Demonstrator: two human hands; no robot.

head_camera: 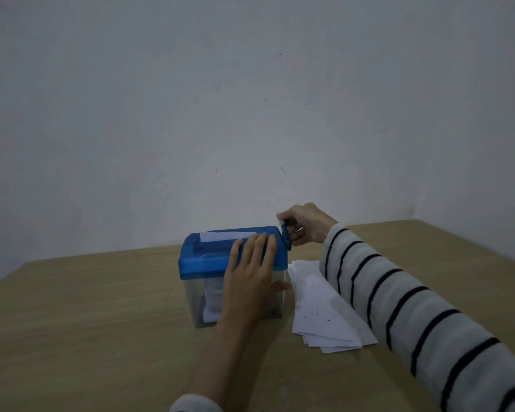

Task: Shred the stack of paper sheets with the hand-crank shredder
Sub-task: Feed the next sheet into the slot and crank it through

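A hand-crank shredder (pixel 208 257) with a blue lid and a clear bin stands on the wooden table (pixel 87 316). A white sheet (pixel 226 235) sticks up out of the slot in the lid. Shredded paper (pixel 213 298) lies inside the bin. My left hand (pixel 252 272) lies flat on the lid's right part, fingers straight, thumb down the bin's front. My right hand (pixel 305 223) grips the blue crank handle (pixel 286 233) at the shredder's right end. A loose stack of white paper sheets (pixel 321 313) lies on the table just right of the shredder, partly under my striped right sleeve.
A plain pale wall (pixel 250 99) rises directly behind the table's far edge. The table's right corner (pixel 419 221) shows at the back right. Bare tabletop stretches to the left of the shredder and in front of it.
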